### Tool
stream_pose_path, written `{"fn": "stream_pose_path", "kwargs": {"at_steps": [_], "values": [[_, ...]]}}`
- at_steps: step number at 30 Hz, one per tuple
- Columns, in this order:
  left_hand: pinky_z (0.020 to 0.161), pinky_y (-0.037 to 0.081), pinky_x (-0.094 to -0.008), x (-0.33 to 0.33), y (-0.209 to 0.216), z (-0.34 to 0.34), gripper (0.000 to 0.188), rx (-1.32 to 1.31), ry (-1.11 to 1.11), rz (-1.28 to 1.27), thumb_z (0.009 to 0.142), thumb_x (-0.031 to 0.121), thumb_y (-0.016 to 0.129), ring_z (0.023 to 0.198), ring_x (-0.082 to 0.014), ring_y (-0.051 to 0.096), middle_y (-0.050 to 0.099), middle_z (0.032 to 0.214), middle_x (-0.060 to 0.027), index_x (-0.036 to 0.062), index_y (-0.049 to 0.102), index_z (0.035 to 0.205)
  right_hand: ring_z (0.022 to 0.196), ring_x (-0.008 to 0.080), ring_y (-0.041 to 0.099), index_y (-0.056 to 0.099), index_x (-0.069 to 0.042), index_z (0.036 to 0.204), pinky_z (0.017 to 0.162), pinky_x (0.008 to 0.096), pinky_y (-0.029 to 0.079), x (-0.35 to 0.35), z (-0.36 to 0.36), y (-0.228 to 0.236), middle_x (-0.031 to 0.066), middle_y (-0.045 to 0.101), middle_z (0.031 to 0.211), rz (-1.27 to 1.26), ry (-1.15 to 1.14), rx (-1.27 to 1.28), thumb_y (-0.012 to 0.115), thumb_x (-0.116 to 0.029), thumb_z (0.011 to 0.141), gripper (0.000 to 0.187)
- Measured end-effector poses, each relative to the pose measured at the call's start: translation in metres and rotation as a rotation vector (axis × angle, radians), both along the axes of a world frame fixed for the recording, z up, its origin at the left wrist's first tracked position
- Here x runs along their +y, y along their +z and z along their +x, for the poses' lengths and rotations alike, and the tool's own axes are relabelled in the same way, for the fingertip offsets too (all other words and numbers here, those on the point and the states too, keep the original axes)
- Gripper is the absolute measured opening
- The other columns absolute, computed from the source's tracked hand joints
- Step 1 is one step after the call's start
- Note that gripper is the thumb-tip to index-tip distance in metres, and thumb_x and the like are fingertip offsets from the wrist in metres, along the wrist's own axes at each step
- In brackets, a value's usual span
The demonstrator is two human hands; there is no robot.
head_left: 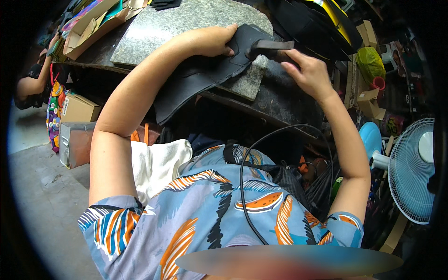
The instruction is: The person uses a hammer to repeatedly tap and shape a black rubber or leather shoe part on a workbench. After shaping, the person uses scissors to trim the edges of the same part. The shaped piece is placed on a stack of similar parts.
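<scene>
1. one other person's arm (35,84) shows at the far left edge, well apart from the work.
2. two cardboard boxes: one open box (88,28) on the bench top at upper left, one closed box (79,108) lower down, above a metal box (74,142).
3. one grey speckled stone slab (158,28) lies on the dark bench.
4. one left hand (212,41) lies on one black leather piece (200,77), fingers curled over its upper edge, pinning it to the slab; the piece drapes off the slab's near edge.
5. one right hand (308,72), fingers clenched around one dark-handled tool (273,45), whose head meets the leather just beside the left hand.
6. one black cable (242,186) loops across the patterned shirt.
7. one white fan (413,170) stands at the far right, near one yellow-green bag (371,63).
</scene>
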State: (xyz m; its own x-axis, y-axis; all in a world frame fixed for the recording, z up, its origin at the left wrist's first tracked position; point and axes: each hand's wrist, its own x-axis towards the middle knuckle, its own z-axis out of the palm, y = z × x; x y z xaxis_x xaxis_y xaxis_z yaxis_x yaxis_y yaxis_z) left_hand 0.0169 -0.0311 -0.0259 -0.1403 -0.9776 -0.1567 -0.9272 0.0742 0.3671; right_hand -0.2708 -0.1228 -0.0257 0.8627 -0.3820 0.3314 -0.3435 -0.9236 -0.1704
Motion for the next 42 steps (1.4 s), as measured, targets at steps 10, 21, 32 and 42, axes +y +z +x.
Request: {"fn": "stream_pose_path", "kwargs": {"at_steps": [10, 21, 32, 42], "values": [[0.099, 0.046, -0.0417, -0.002, 0.001, 0.0, 0.079, -0.016, -0.014, 0.044, 0.09, 0.026, 0.069, 0.116, -0.0414, 0.058, 0.059, 0.123, -0.0307, 0.002, 0.026, 0.152, 0.089, 0.0311, 0.07, 0.062, -0.029, 0.126, 0.072, 0.0391, 0.056, -0.028, -0.004, 0.004, 0.0101, 0.072, 0.099, 0.07, -0.232, -0.259, 0.058, -0.044, 0.095, 0.035], [0.099, 0.046, -0.0436, 0.0, -0.002, 0.001, 0.074, -0.01, 0.011, 0.016, 0.091, 0.027, 0.067, 0.115, -0.0424, 0.059, 0.059, 0.123, -0.0308, 0.0029, 0.029, 0.15, 0.09, 0.0309, 0.07, 0.064, -0.03, 0.124, 0.072, 0.039, 0.056, -0.018, -0.005, 0.0, 0.01, 0.073, 0.098, 0.183, -0.348, -0.212, 0.059, -0.05, 0.092, 0.037], [0.097, 0.045, -0.0479, -0.023, -0.023, -0.02, 0.068, 0.141, 0.192, -0.454, 0.088, 0.019, 0.067, 0.114, -0.0415, 0.058, 0.06, 0.124, -0.0261, 0.0055, 0.036, 0.147, 0.086, 0.0302, 0.071, 0.065, -0.023, 0.123, 0.079, 0.0367, 0.056, 0.008, 0.014, 0.006, 0.0122, 0.072, 0.1, 0.205, -0.022, -0.326, 0.061, -0.048, 0.092, 0.04], [0.061, 0.053, -0.0466, -0.048, -0.046, -0.024, 0.069, 0.148, 0.358, -0.914, 0.093, 0.016, 0.061, 0.071, -0.0402, 0.067, 0.065, 0.112, -0.0241, 0.0103, 0.025, 0.152, 0.084, 0.0249, 0.073, 0.068, -0.017, 0.121, 0.074, 0.0309, 0.057, 0.01, 0.007, 0.01, 0.0079, 0.074, 0.099, 0.352, -0.055, -0.166, 0.064, -0.045, 0.091, 0.041]]}}
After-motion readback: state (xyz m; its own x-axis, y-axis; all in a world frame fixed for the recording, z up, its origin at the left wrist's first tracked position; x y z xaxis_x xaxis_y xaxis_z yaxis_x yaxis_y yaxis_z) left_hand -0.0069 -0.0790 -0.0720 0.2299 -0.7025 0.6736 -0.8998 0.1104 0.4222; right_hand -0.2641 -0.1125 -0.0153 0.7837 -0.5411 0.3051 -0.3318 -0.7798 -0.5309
